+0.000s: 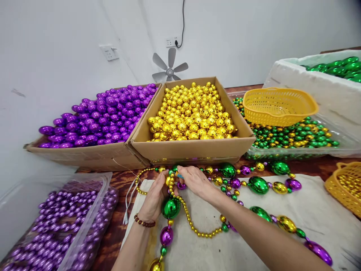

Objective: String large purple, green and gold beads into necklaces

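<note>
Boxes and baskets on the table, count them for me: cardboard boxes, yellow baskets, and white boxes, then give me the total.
Cardboard boxes: 2
Yellow baskets: 2
White box: 1
Total: 5

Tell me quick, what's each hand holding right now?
Left hand: closed, holding gold beads.
Right hand: closed on a small blue thing; can't tell what.

Bead strand [170, 208], shiny grn/purp/gold, mixed szs, curved, over lt cloth [197, 256]
</note>
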A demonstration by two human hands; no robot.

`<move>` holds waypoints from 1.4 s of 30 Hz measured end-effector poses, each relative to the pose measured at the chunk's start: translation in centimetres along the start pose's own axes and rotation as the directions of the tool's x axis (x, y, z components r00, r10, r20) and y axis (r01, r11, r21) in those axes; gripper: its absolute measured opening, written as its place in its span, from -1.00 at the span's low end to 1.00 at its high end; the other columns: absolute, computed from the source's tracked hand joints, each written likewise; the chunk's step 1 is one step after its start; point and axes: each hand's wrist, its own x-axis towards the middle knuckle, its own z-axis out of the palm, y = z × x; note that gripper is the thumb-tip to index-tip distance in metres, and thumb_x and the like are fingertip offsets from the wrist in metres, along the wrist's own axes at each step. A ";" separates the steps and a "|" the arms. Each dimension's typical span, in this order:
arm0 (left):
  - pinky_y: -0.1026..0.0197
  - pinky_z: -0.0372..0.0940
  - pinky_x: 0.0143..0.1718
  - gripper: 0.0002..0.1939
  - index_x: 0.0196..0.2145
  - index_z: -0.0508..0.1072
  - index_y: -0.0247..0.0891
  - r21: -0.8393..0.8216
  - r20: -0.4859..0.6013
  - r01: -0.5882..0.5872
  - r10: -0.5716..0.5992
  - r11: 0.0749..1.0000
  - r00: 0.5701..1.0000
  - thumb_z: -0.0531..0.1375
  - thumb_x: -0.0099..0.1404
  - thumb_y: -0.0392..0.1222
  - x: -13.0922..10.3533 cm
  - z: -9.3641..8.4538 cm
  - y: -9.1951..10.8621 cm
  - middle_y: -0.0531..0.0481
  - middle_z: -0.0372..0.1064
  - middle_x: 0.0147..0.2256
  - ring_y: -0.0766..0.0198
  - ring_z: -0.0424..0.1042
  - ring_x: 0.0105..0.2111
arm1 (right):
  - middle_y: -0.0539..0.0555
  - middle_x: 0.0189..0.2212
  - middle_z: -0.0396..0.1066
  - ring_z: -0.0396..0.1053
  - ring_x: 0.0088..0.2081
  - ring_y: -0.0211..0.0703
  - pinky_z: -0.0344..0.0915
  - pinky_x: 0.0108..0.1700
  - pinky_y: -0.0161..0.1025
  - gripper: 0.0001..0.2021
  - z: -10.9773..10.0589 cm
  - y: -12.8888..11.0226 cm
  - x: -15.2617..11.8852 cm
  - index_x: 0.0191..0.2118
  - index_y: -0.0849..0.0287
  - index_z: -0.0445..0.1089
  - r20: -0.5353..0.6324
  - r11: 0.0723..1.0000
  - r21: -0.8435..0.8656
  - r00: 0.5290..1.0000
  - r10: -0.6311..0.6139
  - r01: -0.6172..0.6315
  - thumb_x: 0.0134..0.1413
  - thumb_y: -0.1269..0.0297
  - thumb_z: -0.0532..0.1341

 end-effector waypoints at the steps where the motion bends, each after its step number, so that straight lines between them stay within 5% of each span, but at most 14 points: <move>1: 0.21 0.29 -0.35 -0.60 0.02 0.36 -0.23 0.000 0.003 -0.001 0.001 1.000 1.000 0.14 0.32 0.03 0.0 0.0 0.0 -0.08 0.45 -0.21 0.27 0.42 -0.40 | 0.02 -0.60 0.34 0.25 -0.49 -0.24 0.01 -0.41 -0.32 -0.44 0.0 0.0 0.1 -0.59 0.19 0.29 -0.002 1.000 -0.012 1.000 -0.004 0.004 0.33 0.04 -0.14; 22: 0.18 0.29 -0.37 -0.60 -0.04 0.39 -0.25 0.039 -0.014 0.033 -0.033 0.999 0.999 0.19 0.26 0.06 0.0 0.4 0.2 -0.08 0.44 -0.22 0.30 0.41 -0.48 | 0.00 -0.59 0.33 0.20 -0.53 -0.25 -0.11 -0.45 -0.30 -0.44 -1.0 0.1 0.0 -0.52 0.15 0.36 0.005 0.982 -0.159 0.995 -0.097 0.097 0.34 -0.02 -0.15; 29: 0.18 0.29 -0.38 -0.59 -0.03 0.38 -0.23 0.053 -0.010 0.056 -0.056 0.997 0.998 0.20 0.26 0.06 -0.1 0.0 0.1 -0.07 0.44 -0.20 0.29 0.43 -0.48 | 0.01 -0.58 0.36 0.18 -0.55 -0.23 -0.13 -0.45 -0.29 -0.33 -1.8 0.5 0.3 -0.50 0.11 0.43 0.041 0.961 -0.248 0.993 -0.114 0.120 0.24 -0.25 -0.18; 42: 0.26 0.25 -0.48 -0.59 0.01 0.33 -0.24 0.073 0.023 0.083 -0.085 0.994 0.996 0.17 0.29 0.03 0.0 -0.9 -0.4 -0.06 0.41 -0.26 0.32 0.40 -0.52 | 0.14 -0.37 0.55 0.46 -0.31 -0.02 0.10 -0.31 -0.25 -0.36 -2.0 0.0 0.3 -0.35 0.14 0.53 0.080 0.843 -0.517 0.989 -0.123 0.147 0.35 0.00 -0.24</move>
